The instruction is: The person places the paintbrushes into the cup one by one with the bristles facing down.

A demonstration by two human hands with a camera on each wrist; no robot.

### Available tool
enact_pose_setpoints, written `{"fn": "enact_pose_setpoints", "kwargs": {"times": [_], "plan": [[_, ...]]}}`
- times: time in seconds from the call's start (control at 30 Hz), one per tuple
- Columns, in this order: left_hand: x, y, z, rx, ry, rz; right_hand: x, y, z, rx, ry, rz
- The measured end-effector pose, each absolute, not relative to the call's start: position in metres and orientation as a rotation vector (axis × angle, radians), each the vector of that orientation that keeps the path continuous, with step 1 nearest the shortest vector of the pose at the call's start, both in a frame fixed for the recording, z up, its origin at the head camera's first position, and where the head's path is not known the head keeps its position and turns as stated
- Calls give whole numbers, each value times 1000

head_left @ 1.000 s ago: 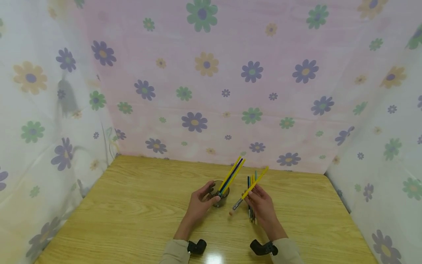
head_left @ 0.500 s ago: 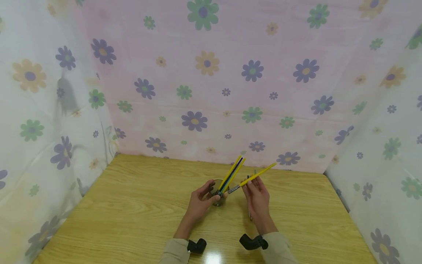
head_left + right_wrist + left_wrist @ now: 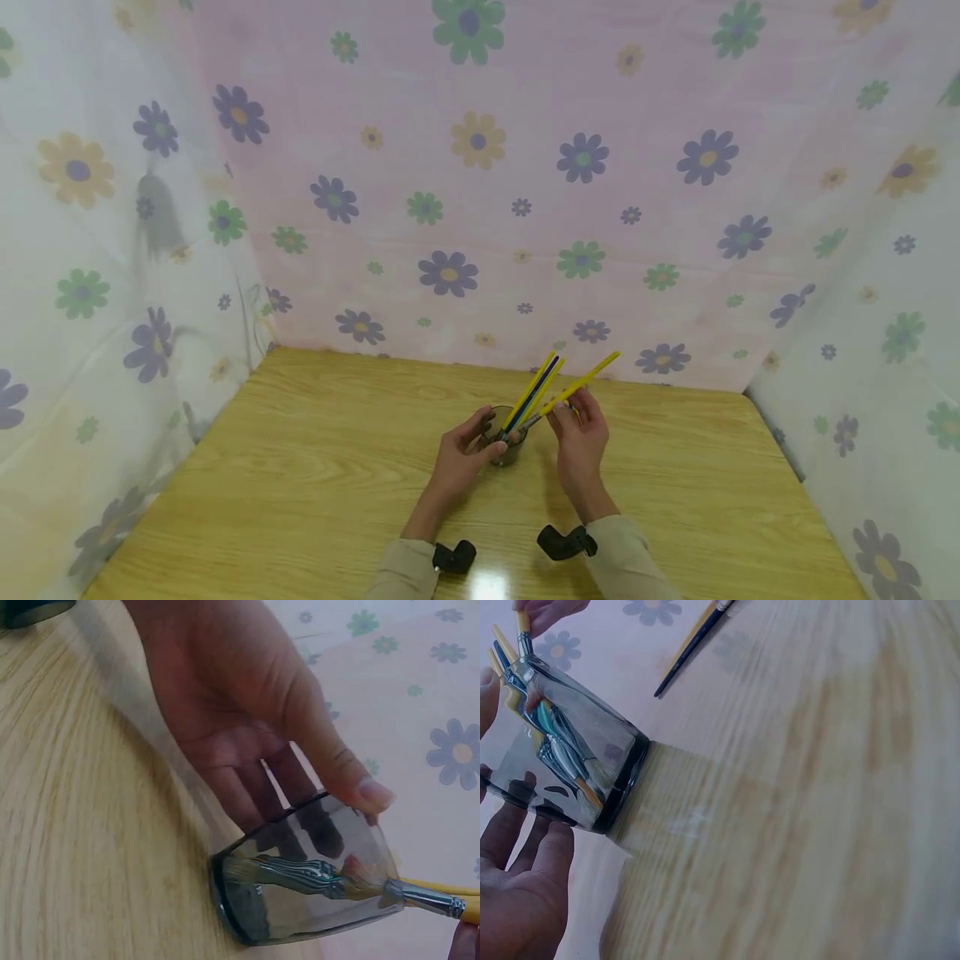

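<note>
My left hand [image 3: 457, 460] grips a clear dark-tinted glass [image 3: 513, 456], fingers round the far side and thumb at its rim. Several paintbrushes [image 3: 529, 397] lean in the glass, bristles down, with yellow and dark handles sticking up to the right. A yellow paintbrush [image 3: 594, 372] is pinched by its handle in my right hand [image 3: 581, 446]. Its metal collar and bristles are at the glass's mouth, as the right wrist view shows beside the glass wall [image 3: 300, 924]. In the left wrist view the bristles inside [image 3: 592, 772] show through the glass.
More paintbrushes [image 3: 692, 649], one dark-handled, lie on the wooden table [image 3: 315, 467] near the right hand, mostly hidden behind it in the head view. A flowered cloth [image 3: 390, 167] stands round the table's back and sides.
My right hand has moved left and swung the yellow paintbrush, so its bristle end has gone from beside the glass to its mouth. The left hand stays on the glass.
</note>
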State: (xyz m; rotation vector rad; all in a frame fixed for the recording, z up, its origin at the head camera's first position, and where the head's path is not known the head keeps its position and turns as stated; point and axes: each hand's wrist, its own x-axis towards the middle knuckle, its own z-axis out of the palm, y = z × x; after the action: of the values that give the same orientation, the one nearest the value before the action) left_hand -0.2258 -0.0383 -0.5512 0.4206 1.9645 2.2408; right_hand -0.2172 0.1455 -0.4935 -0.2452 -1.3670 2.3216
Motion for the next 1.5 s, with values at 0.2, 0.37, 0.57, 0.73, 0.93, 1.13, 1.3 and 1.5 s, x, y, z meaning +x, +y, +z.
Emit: {"fn": "enact_pose_setpoints", "kwargs": {"times": [0.2, 0.37, 0.57, 0.73, 0.93, 1.13, 1.3, 1.5], "plan": [[-227, -37, -552, 428, 1965, 2235, -219, 141, -498, -217, -1446, 2294], [-227, -38, -551, 411, 1975, 2251, -218, 138, -501, -203, -1541, 2286], [-225, -39, -549, 404, 1945, 2261, -217, 137, -505, -195, -1532, 2302], [-225, -40, -551, 403, 1947, 2267, -218, 136, -510, -155, -1523, 2309], [-226, -39, -550, 404, 1951, 2260, -220, 135, -512, -163, -1516, 2320], [-227, -37, -547, 392, 1948, 2257, -221, 135, -512, -190, -1526, 2325], [-227, -37, -547, 405, 1956, 2251, -221, 135, -514, -218, -1533, 2321], [-226, -39, -548, 408, 1965, 2243, -220, 142, -514, -291, -1545, 2325]]}}
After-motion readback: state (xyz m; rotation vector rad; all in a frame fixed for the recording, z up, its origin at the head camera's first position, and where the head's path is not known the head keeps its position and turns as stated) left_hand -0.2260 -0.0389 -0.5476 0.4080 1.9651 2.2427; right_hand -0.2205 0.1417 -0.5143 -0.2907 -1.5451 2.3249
